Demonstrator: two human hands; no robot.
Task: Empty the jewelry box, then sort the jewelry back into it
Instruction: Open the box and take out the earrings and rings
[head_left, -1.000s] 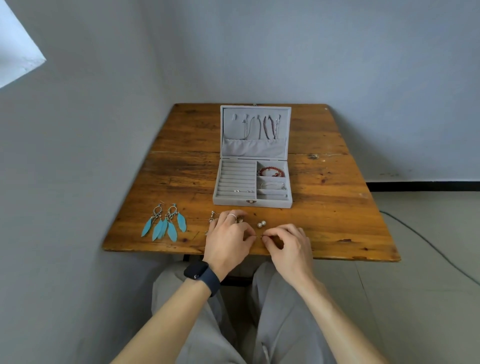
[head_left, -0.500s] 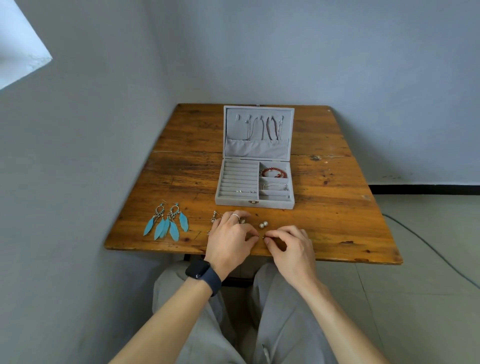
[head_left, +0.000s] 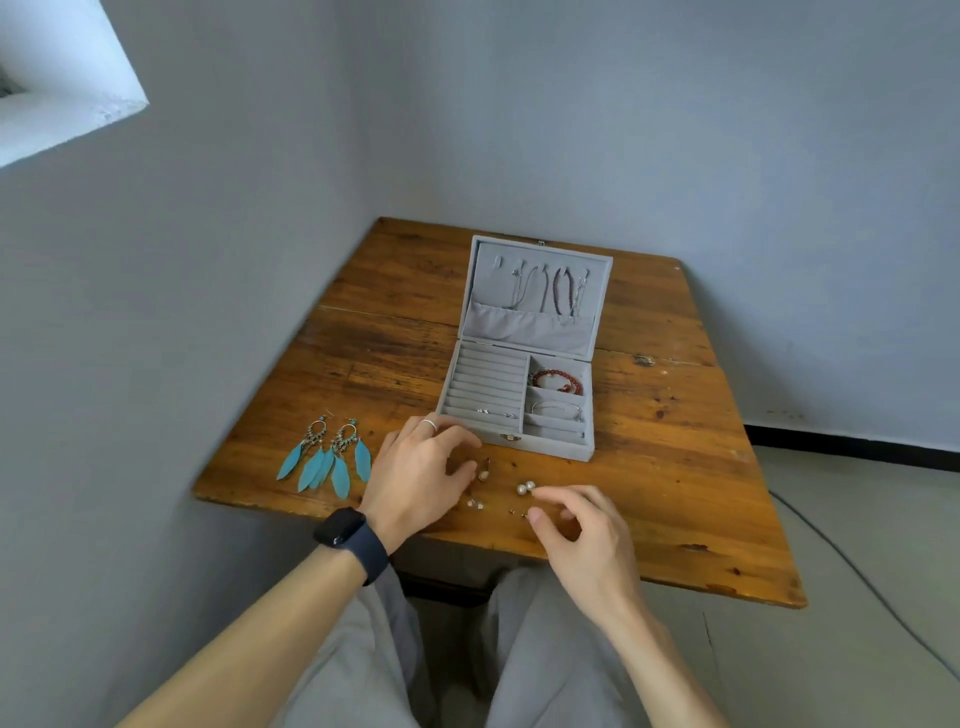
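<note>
Jewelry box (head_left: 519, 400): grey, lid open and leaning back, standing mid-desk just beyond both hands; a red bead bracelet (head_left: 557, 379) and a silver bangle (head_left: 557, 409) lie in the right-hand compartments, small studs (head_left: 494, 413) sit in the ring rolls, and chains (head_left: 550, 288) hang inside the lid.

Loose pieces: two pearl studs (head_left: 525, 487) lie on the bare wood between the hands, with another small pair (head_left: 474, 503) and a tiny dark piece (head_left: 514, 512) close by, all near the front edge of the desk (head_left: 675, 467).

Feather earrings (head_left: 327, 457): a turquoise pair laid flat to the left, well apart from the box.

Left hand (head_left: 421, 473): ring on one finger, fingers curled down over a small gold-toned piece (head_left: 484, 470); whether it is pinched cannot be told.

Right hand (head_left: 576, 540): thumb and forefinger parted, holding nothing visible, tips just beside the pearl studs.

Risk, rolling: round studs on smooth wood could likely be nudged by a fingertip and run off the near edge into the lap or onto the floor.

Risk, fumble: pieces this small probably offer little to pinch; a slip could scatter the neighbouring pairs and split matched earrings.

Risk, sleeve and wrist: the left wrist, with its dark watch (head_left: 345, 530), rests at the desk edge near the feathers and could drag them off.
</note>
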